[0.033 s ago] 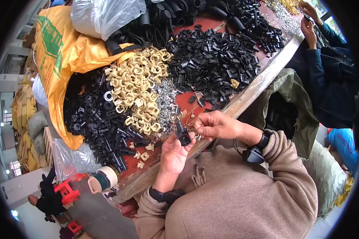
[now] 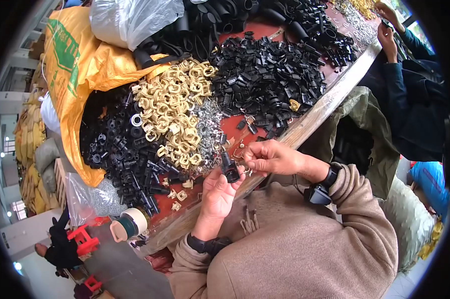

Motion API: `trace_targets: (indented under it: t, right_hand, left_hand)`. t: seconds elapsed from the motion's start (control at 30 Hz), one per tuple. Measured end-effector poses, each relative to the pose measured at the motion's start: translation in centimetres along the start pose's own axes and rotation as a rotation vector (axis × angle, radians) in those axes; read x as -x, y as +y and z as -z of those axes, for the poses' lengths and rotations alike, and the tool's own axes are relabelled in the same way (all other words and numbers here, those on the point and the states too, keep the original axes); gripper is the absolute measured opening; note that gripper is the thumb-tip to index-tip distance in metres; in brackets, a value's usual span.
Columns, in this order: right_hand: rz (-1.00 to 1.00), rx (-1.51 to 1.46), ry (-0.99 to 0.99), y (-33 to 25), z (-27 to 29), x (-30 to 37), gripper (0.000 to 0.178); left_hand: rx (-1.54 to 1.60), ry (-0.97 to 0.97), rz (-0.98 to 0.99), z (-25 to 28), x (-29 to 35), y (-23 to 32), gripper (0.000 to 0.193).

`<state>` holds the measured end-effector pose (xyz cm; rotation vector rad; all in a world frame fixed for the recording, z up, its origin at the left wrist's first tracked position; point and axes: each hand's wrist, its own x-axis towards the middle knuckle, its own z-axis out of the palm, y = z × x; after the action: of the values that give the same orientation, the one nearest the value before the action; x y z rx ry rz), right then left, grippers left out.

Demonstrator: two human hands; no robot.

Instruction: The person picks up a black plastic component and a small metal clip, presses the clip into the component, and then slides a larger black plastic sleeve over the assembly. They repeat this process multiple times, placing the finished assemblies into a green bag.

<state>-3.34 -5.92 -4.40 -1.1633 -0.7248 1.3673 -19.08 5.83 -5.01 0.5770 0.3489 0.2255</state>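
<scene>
Between the thumb and fingers of my left hand [image 2: 219, 194] is a black plastic tube-shaped fitting [image 2: 229, 169], its narrow end tilted up and its wide round end near my fingertips. Just to the right, my right hand [image 2: 270, 157] is closed in a pinch; whatever its fingertips hold is too small or hidden to name. Beyond my hands lie a heap of small silvery metal pieces [image 2: 208, 127] and a pile of cream plastic clips [image 2: 172, 109]. Left of these spread black plastic fittings [image 2: 115, 137], partly inside an orange woven sack [image 2: 68, 65].
Small black plastic parts [image 2: 270, 74] cover the red tabletop [image 2: 235, 130] farther back. A pale wooden edge [image 2: 312, 117] runs along its near side. A spool [image 2: 133, 222] sits at the left corner. An open green sack [image 2: 369, 112] stands right, near another person's hands [image 2: 388, 37].
</scene>
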Motion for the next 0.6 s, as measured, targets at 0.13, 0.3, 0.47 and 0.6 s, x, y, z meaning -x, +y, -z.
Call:
trace_targets:
  t: [0.13, 0.3, 0.47, 0.6]
  right_hand:
    - [0.221, 0.442, 0.079, -0.5, -0.1, 0.1, 0.013]
    - [0.195, 0.437, 0.125, -0.4, -0.6, 0.2, 0.014]
    - [0.265, 0.314, 0.226, 1.1, -1.0, 0.0, 0.012]
    - [0.264, 0.138, 0.151, 0.7, -1.3, 0.0, 0.011]
  left_hand:
    - [0.063, 0.051, 0.014, -0.3, -0.1, 0.0, 0.031]
    - [0.077, 0.075, -0.026, -0.8, -0.2, -0.1, 0.027]
    - [0.046, 0.061, -0.042, -0.7, -0.1, -0.2, 0.026]
    - [0.019, 0.052, -0.016, -0.3, -0.1, -0.1, 0.028]
